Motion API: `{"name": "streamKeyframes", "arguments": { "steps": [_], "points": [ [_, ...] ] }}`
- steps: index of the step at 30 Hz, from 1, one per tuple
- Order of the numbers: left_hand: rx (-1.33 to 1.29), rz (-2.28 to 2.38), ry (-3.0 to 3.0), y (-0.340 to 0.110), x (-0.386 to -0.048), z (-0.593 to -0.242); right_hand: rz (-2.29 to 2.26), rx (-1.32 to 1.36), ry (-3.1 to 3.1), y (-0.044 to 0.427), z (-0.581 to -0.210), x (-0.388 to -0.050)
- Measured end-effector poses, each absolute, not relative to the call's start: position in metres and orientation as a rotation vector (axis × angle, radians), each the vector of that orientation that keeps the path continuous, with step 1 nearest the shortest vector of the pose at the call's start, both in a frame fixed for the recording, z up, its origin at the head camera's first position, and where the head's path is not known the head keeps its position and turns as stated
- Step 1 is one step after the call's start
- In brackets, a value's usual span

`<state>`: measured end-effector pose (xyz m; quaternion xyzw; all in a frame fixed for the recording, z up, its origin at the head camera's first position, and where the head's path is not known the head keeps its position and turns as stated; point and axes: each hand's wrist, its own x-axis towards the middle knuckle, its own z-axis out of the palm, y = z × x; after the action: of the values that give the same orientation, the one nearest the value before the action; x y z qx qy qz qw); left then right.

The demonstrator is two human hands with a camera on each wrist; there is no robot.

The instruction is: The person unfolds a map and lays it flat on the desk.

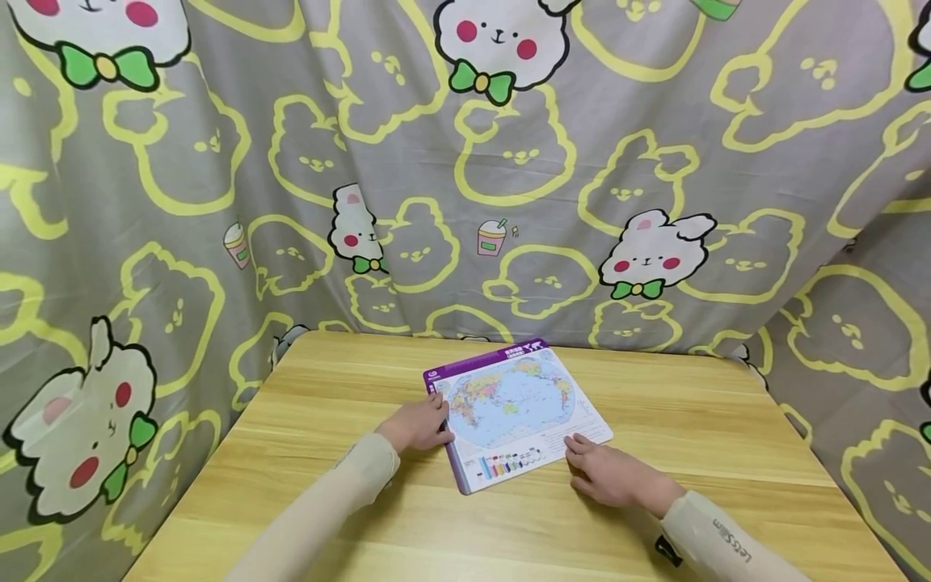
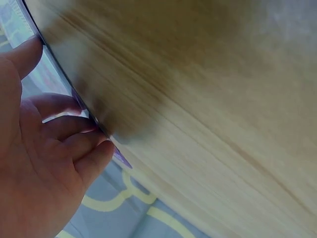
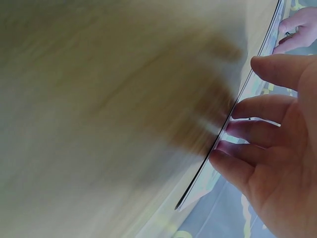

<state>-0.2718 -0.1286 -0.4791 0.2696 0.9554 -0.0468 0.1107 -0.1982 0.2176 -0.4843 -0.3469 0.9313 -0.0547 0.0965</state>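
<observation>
A printed world map board (image 1: 512, 411) lies on the wooden table (image 1: 305, 436) between the two hands, turned at a slant, its upper part reaching farther out than either of them. The left hand (image 1: 416, 422) rests at the board's left edge, fingers together and slightly bent, the thumb spread wide of them and nearer the person; fingertips and thumb touch the edge. The right hand (image 1: 618, 475) is at the near right edge, its fingers loosely extended and lightly bent with fingertips against the rim, its thumb set apart from them; neither hand is closed round the board. A purple band (image 1: 480, 360) with white lettering runs along the board's far side, beyond both hands, and purple also shows along the edge beside the left hand. A small coloured chart (image 1: 505, 463) is printed near the board's near side, between the hands. Pale sleeves cover both forearms; the right sleeve (image 1: 727, 541) carries dark lettering, and a small dark object (image 1: 667, 551) shows just behind the right hand, too little seen to name. Past the hands and the table hangs a grey curtain (image 1: 538, 323) with yellow outlines and white rabbits
</observation>
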Motion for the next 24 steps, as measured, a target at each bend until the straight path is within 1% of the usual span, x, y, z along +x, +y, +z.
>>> {"name": "streamKeyframes", "arguments": {
  "steps": [7,17,24],
  "points": [
    [0.825,-0.129,2.810,-0.128,-0.265,-0.479,-0.165,-1.025,2.778,0.219,-0.486,-0.199],
    [0.885,-0.166,2.837,-0.128,-0.254,-0.482,-0.187,-0.956,2.776,0.221,-0.486,-0.200],
    [0.922,-0.192,2.862,-0.127,-0.245,-0.481,-0.214,-0.969,2.794,0.222,-0.483,-0.200]
  ]
}}
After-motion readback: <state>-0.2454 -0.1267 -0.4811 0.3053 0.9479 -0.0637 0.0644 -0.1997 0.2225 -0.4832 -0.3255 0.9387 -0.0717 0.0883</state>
